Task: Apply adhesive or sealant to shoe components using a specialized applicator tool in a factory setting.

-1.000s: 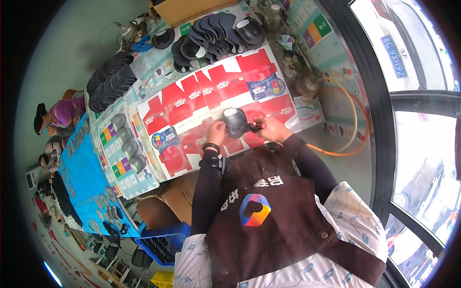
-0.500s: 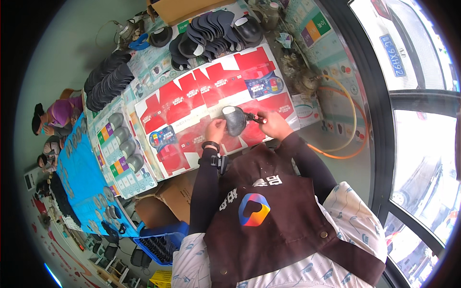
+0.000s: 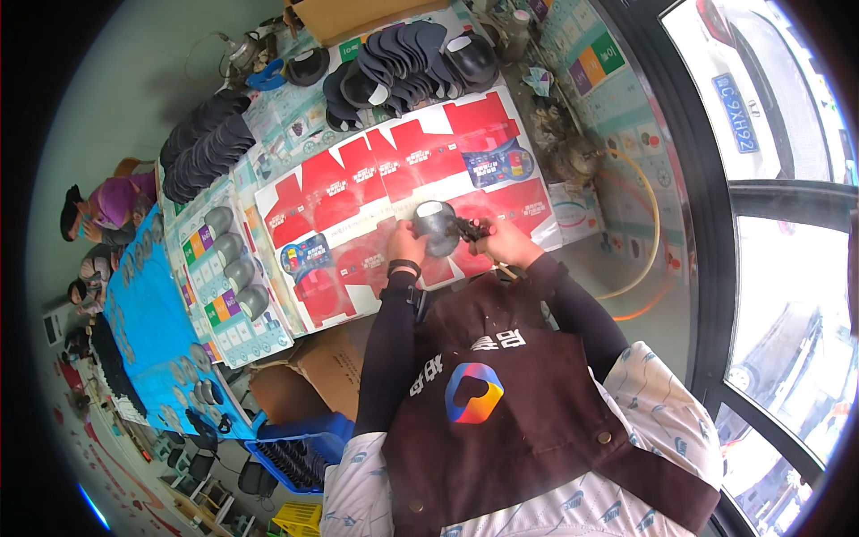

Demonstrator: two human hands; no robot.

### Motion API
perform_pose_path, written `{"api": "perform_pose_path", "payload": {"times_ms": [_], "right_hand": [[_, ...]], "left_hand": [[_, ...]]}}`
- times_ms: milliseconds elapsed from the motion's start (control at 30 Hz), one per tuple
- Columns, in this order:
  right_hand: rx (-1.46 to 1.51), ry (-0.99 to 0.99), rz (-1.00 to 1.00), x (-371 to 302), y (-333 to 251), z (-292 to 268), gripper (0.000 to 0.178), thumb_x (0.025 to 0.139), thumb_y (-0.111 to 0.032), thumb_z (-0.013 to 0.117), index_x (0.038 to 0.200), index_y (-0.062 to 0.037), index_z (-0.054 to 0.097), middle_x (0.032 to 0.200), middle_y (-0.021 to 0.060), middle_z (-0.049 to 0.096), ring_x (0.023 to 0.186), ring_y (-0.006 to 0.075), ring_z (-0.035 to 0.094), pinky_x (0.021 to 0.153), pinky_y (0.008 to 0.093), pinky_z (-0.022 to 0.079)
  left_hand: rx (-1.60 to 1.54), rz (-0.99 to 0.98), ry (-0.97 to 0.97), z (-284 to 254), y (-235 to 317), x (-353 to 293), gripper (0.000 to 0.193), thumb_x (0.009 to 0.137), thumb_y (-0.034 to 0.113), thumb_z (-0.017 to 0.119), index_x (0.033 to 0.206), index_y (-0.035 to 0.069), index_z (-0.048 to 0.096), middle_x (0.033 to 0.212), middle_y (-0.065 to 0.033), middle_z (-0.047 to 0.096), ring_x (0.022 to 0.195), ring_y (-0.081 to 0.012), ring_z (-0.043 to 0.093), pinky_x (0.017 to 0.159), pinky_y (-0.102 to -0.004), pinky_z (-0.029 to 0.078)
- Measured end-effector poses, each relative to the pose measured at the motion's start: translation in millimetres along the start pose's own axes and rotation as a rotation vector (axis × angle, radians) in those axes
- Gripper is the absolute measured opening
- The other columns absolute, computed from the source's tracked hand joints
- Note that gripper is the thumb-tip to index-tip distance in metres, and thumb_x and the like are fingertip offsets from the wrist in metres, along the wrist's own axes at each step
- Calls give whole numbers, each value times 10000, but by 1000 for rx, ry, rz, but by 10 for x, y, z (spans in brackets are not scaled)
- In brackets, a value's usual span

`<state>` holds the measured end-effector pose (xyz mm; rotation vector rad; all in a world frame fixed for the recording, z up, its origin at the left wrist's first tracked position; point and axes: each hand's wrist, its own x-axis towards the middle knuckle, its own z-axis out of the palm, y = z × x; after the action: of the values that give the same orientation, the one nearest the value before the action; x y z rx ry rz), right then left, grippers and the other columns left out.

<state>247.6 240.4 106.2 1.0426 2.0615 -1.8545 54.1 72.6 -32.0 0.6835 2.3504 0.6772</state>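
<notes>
Above the red-and-white printed cardboard (image 3: 367, 210), my left hand (image 3: 408, 243) grips the left side of a dark rounded cup-shaped piece (image 3: 438, 231) with a white patch at its top. Its fingers are closed on the edge. Close to the piece's right side, my right hand (image 3: 510, 244) is wrapped round a small dark spray gun (image 3: 472, 230), its front end pointing at the piece. I cannot tell whether the gun touches it. Part of the gun's handle is hidden by my fingers.
Stacks of dark curved pieces (image 3: 403, 58) lie at the table's far side, more (image 3: 206, 148) at the left. Several grey domed pieces (image 3: 237, 273) sit in a row. A yellow hose (image 3: 658, 215) loops at the right. A blue crate (image 3: 295, 456) stands below left. Co-workers sit far left.
The cup-shaped piece has turned in my left hand and now looks rounder. My right hand and the spray gun have shifted slightly, and the orange hose hangs lower.
</notes>
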Motion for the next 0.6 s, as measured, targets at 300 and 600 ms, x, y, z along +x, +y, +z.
{"api": "perform_pose_path", "payload": {"times_ms": [300, 600], "right_hand": [[-152, 90, 3, 218, -279, 75, 449, 826, -175, 528, 1198, 19, 687, 1028, 302, 703, 976, 425, 701, 884, 471, 534], [-51, 51, -243, 391, 230, 32, 379, 797, -62, 655, 1162, 36, 691, 961, 155, 735, 926, 216, 697, 834, 350, 525]], "left_hand": [[-160, -13, 8, -204, -416, -29, 515, 823, 270, 866, 1182, -1, 613, 992, -122, 735, 913, -223, 718, 796, -368, 567], [-688, -398, -133, -1350, -676, -852, 426, 986, 285, 719, 1299, 36, 572, 1199, -110, 682, 986, -194, 712, 800, -292, 546]]}}
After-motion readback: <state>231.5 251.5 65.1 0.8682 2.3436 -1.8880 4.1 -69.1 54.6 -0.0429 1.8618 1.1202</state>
